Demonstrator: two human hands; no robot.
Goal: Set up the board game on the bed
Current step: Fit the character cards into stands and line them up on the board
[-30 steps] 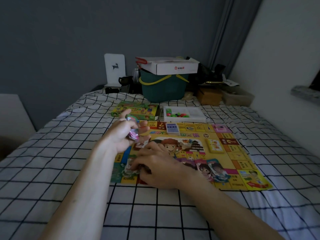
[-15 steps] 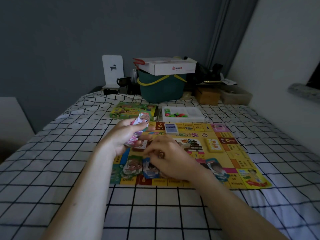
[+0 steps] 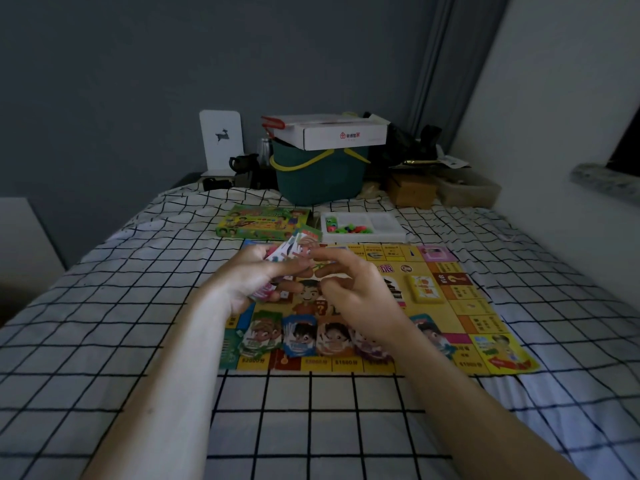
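Board game laid out mid-bed: yellow game board flat on the black-and-white checked bedsheet, squares with prices along its near edge. Left hand raised over the board's left part, fingers curled round a fanned stack of cards; the cards' upper ends stick out above the fingers, lower ends show under the palm. Right hand just beside it, over the board's centre, forefinger and thumb reaching toward the stack; fingers bent, tips near the cards. Whether they pinch a card, cannot tell.

Row of character cards lies face up along the near edge of the board: green, blue, orange, purple side by side, with another one partly hidden behind the right forearm. Small yellow card deck sits on the right part of the board.

Beyond the far edge of the board, on the sheet: green game box to the left, white tray with small coloured pieces just to its right. Further back, dark green basket with yellow handle, white carton resting across its top. White stand with deer figure left of the basket, against the grey wall. Brown box and other clutter to the right, too dim to tell.
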